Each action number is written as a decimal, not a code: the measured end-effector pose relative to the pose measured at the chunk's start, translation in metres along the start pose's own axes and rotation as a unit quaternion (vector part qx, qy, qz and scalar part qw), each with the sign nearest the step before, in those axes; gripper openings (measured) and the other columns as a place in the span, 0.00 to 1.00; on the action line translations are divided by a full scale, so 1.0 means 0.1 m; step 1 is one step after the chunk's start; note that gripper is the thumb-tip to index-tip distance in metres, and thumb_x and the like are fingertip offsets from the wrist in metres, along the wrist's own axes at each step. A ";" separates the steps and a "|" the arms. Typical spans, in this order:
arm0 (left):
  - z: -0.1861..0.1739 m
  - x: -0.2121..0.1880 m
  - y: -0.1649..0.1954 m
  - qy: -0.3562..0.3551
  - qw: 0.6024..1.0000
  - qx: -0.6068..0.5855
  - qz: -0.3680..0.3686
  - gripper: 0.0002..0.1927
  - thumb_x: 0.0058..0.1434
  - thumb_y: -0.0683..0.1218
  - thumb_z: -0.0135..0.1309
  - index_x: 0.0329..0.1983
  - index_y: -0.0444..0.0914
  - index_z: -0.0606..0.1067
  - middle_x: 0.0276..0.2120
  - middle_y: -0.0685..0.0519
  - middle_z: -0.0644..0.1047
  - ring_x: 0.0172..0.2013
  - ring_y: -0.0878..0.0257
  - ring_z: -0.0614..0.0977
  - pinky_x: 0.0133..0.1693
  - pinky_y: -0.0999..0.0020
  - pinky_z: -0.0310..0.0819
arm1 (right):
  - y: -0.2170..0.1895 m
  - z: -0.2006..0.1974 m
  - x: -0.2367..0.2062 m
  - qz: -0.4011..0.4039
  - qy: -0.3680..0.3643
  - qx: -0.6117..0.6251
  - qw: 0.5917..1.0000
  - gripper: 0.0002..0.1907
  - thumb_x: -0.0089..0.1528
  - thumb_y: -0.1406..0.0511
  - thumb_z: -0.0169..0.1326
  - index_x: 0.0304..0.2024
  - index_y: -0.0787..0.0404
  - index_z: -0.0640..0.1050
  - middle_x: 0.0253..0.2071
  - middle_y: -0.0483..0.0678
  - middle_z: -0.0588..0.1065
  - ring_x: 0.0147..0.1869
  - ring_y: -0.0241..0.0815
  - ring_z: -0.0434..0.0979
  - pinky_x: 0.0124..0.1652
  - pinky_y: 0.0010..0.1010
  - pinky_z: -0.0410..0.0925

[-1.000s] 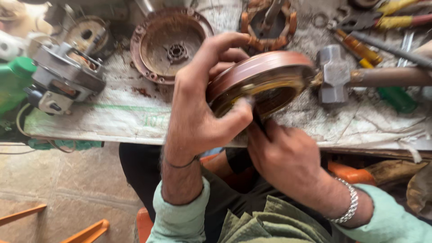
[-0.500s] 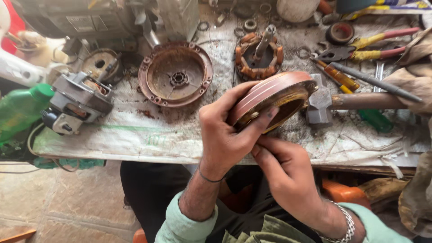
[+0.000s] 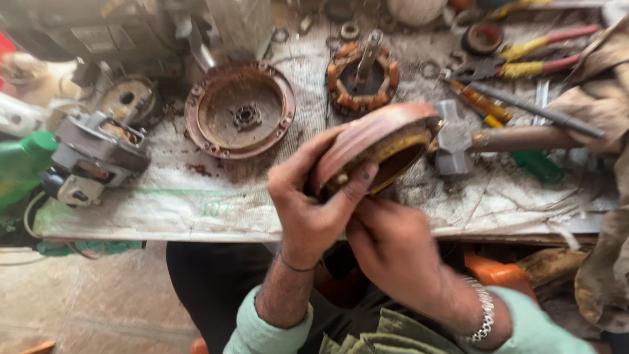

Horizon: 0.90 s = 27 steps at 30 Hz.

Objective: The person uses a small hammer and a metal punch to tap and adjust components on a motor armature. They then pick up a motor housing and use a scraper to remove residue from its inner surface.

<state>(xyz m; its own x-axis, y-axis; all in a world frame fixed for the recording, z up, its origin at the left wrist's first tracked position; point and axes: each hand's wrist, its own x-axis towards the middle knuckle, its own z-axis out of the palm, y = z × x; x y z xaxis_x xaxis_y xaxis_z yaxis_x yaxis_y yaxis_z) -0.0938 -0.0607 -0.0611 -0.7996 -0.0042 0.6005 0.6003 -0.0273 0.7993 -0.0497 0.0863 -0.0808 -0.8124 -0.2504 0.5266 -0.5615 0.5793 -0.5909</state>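
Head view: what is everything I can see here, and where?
Motor cover: 1, reddish-brown, held in both hands.
Round housing: 1, rusty, bench centre-left.
Winding: 1, orange, bench top centre.
Hammer: 1, grey head, right of cover.
Pliers: 1, red-yellow handles, top right.
Grey motor: 1, bench left.
Bottle: 1, green, far left.
Left hand: grips cover's rim.
Right hand: beneath cover.

Since the earliest frame, the rust-red motor cover (image 3: 373, 147) held by the left hand (image 3: 311, 203) and right hand (image 3: 393, 249) appears further from the camera, higher over the bench; view has shifted, revealing more of the hammer (image 3: 485, 141) shaft
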 end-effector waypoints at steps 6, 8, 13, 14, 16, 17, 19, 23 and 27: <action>0.02 -0.02 -0.07 -0.011 1.000 -0.013 -0.007 0.20 0.67 0.41 0.67 0.58 0.30 0.76 0.45 0.47 0.85 0.45 0.66 0.88 0.49 0.73 0.86 | 0.05 -0.10 0.00 0.001 -0.084 -0.258 0.962 0.10 0.58 0.67 0.58 0.39 0.69 0.79 0.27 0.57 0.76 0.23 0.54 0.76 0.26 0.44 0.68; 0.03 -0.03 -0.06 -0.008 1.000 -0.002 0.014 0.20 0.67 0.41 0.67 0.58 0.30 0.76 0.46 0.46 0.85 0.45 0.66 0.87 0.49 0.73 0.85 | -0.03 -0.06 -0.03 0.048 -0.018 -0.016 0.999 0.09 0.61 0.69 0.53 0.42 0.64 0.78 0.31 0.54 0.77 0.31 0.51 0.80 0.32 0.40 0.72; 0.01 -0.03 -0.05 -0.010 1.000 -0.021 0.004 0.20 0.67 0.41 0.67 0.59 0.30 0.76 0.46 0.45 0.85 0.46 0.65 0.88 0.50 0.73 0.86 | 0.01 -0.13 -0.01 0.067 -0.068 -0.011 0.995 0.11 0.62 0.68 0.54 0.47 0.63 0.79 0.33 0.55 0.78 0.34 0.52 0.82 0.34 0.40 0.73; 0.00 -0.02 -0.06 -0.010 1.000 -0.027 -0.006 0.20 0.68 0.41 0.67 0.59 0.30 0.76 0.47 0.45 0.85 0.46 0.65 0.88 0.50 0.72 0.86 | 0.02 -0.15 -0.02 0.079 -0.095 -0.139 0.983 0.13 0.62 0.66 0.56 0.48 0.62 0.81 0.31 0.56 0.78 0.32 0.55 0.80 0.33 0.43 0.71; 0.01 -0.02 -0.08 -0.012 1.000 -0.024 0.003 0.20 0.68 0.41 0.67 0.59 0.30 0.76 0.47 0.45 0.84 0.47 0.64 0.88 0.50 0.72 0.86 | 0.05 -0.18 -0.03 0.075 -0.103 -0.195 0.973 0.14 0.60 0.67 0.58 0.48 0.63 0.81 0.30 0.58 0.77 0.31 0.59 0.79 0.32 0.47 0.69; 0.01 -0.03 -0.08 -0.017 1.000 -0.013 0.017 0.20 0.68 0.42 0.67 0.59 0.30 0.76 0.47 0.45 0.84 0.47 0.64 0.88 0.50 0.72 0.86 | 0.05 -0.18 -0.04 0.065 -0.084 -0.119 0.987 0.13 0.59 0.68 0.57 0.46 0.64 0.80 0.31 0.58 0.77 0.32 0.59 0.79 0.32 0.47 0.70; 0.02 -0.04 -0.09 -0.014 0.999 -0.002 0.030 0.20 0.68 0.42 0.67 0.59 0.30 0.76 0.47 0.45 0.84 0.46 0.64 0.88 0.50 0.72 0.86 | 0.04 -0.17 -0.05 0.065 -0.069 0.012 0.995 0.11 0.59 0.70 0.56 0.44 0.65 0.79 0.32 0.57 0.79 0.34 0.57 0.81 0.33 0.44 0.71; -0.01 -0.02 -0.12 -0.005 1.000 -0.004 0.015 0.20 0.69 0.42 0.66 0.59 0.30 0.76 0.45 0.46 0.85 0.45 0.64 0.88 0.48 0.72 0.87 | -0.01 -0.19 -0.02 0.097 -0.105 -0.095 0.985 0.13 0.62 0.69 0.56 0.49 0.64 0.80 0.33 0.57 0.79 0.33 0.57 0.81 0.32 0.44 0.71; 0.00 -0.03 -0.13 -0.004 0.999 0.015 0.029 0.20 0.68 0.43 0.67 0.59 0.30 0.76 0.45 0.46 0.85 0.45 0.64 0.88 0.48 0.72 0.86 | -0.05 -0.20 0.02 0.134 -0.070 0.160 0.976 0.11 0.61 0.72 0.53 0.45 0.66 0.80 0.32 0.55 0.81 0.34 0.50 0.82 0.32 0.36 0.73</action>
<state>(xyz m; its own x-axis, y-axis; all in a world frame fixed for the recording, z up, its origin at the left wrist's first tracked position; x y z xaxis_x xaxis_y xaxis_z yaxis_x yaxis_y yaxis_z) -0.0987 -0.0606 -0.0733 -0.7638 0.0026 0.6454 0.6454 0.0030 0.7638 -0.0451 0.0988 -0.0645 -0.9376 -0.2396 0.2519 -0.3285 0.3730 -0.8677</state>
